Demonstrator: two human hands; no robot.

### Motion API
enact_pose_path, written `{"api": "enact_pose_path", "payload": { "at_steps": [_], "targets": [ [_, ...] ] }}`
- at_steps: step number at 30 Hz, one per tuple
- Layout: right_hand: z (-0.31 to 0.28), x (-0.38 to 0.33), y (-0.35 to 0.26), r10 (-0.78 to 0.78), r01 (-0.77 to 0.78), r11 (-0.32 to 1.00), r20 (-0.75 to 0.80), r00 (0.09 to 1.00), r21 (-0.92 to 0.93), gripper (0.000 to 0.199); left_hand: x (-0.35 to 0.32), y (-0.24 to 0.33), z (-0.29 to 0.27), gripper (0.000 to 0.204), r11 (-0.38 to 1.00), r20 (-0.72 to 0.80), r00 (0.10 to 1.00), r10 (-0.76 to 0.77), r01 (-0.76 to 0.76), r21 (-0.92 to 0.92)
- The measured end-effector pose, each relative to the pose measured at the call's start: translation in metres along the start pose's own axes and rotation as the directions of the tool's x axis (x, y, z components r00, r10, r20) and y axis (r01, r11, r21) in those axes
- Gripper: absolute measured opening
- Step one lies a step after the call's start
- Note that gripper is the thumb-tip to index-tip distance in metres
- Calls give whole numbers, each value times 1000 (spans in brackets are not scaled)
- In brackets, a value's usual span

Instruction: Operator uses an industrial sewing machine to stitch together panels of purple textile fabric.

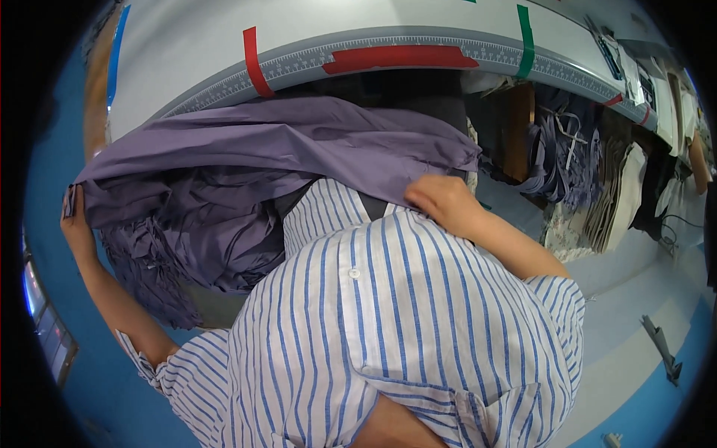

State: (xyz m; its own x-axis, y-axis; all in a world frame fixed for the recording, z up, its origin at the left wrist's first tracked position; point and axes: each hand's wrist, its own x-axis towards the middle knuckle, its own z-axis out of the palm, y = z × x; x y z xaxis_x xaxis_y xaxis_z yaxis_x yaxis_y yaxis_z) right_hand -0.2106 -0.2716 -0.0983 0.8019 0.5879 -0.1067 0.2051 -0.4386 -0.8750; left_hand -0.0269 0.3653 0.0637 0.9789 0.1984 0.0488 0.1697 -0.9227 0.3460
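We've got the purple cloth [284,142] pinched at both ends, left hand [75,224] and right hand [447,203], spread but saggy, heap of purple pieces [194,254] underneath waiting.

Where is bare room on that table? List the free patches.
The grey table is bare above its ruler edge, between the red tape and green tape. Crowded: purple fabric below, papers at the right end.

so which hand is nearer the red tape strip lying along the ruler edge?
Right. The right hand grips the purple fabric almost below the long red tape strip; the left hand holds the fabric's far left corner.
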Motion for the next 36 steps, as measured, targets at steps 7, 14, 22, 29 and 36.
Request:
{"api": "enact_pose_path", "payload": {
  "at_steps": [7,14,22,29,36],
  "targets": [
    [2,19,29,318,-319,948,-127,939,15,48,3,-9,-2,30,999,-4,1000,-17,17,37],
    [19,35,60,354,-422,797,232,906,432,42,4,17,9,29,997,-14,997,-75,75,-8],
    [-121,9,34,545,-197,838,-808,226,510,19,-19,183,35,12,886,218,861,459,-425,-187],
    [-84,98,-17,-24,29,998,-78,997,62,63,-21,284,27,13,692,377,582,721,-629,-354],
    [4,250,-60,-557,447,733,74,827,513,41,-10,324,40,10,523,288,438,852,-750,-406]
  ]
}}
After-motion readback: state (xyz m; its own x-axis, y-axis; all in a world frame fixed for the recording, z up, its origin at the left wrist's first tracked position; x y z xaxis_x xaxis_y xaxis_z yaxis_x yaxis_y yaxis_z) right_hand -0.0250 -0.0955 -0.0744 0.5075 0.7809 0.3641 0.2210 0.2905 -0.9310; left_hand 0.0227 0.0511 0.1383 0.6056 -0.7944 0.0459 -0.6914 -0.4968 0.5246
